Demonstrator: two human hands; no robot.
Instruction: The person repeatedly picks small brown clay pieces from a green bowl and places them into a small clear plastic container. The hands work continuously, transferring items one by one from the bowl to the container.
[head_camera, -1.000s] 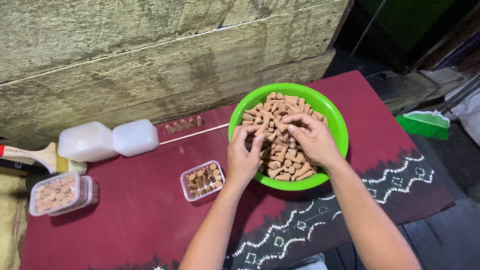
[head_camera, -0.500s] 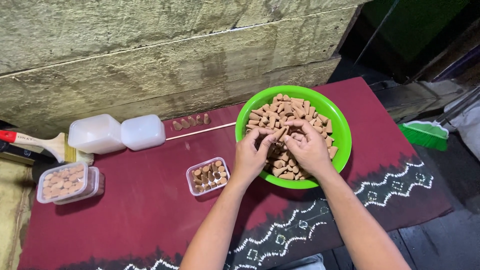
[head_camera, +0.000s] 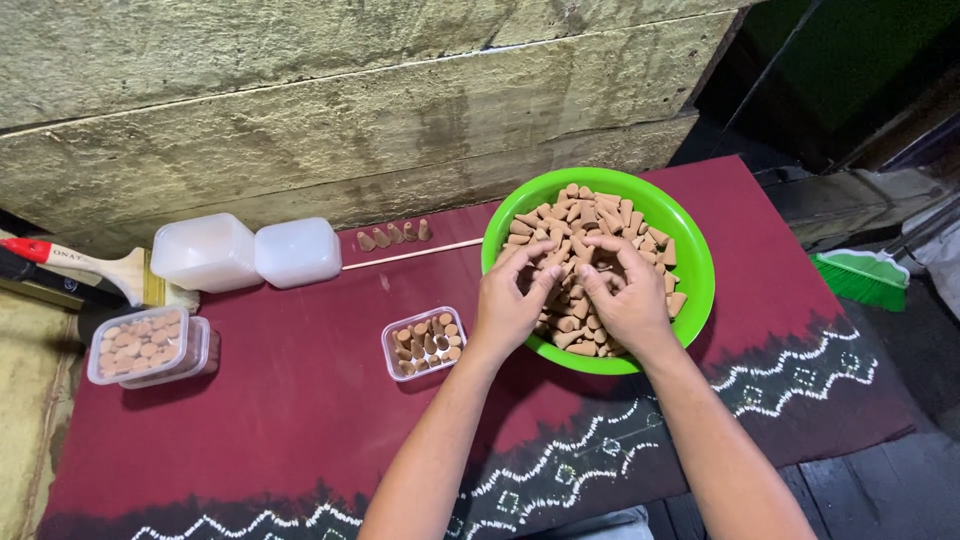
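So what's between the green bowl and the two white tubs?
A thin stick and four little cones lie there on the red cloth, in the head view.

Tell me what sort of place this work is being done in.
Probably a small home workshop for hand-packing: a dark red patterned cloth covers a table against a rough plank wall, both hands reach into a round green plastic bowl of tan cones, and small clear plastic boxes hold more.

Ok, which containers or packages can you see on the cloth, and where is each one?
Small clear tub: left of the green bowl, rectangular, holding brown cones.
Stacked clear tubs: far left, rectangular, filled with cones.
Two white tubs: at the back by the wall, squarish, translucent, upside down.
Labels, screens: none seen.
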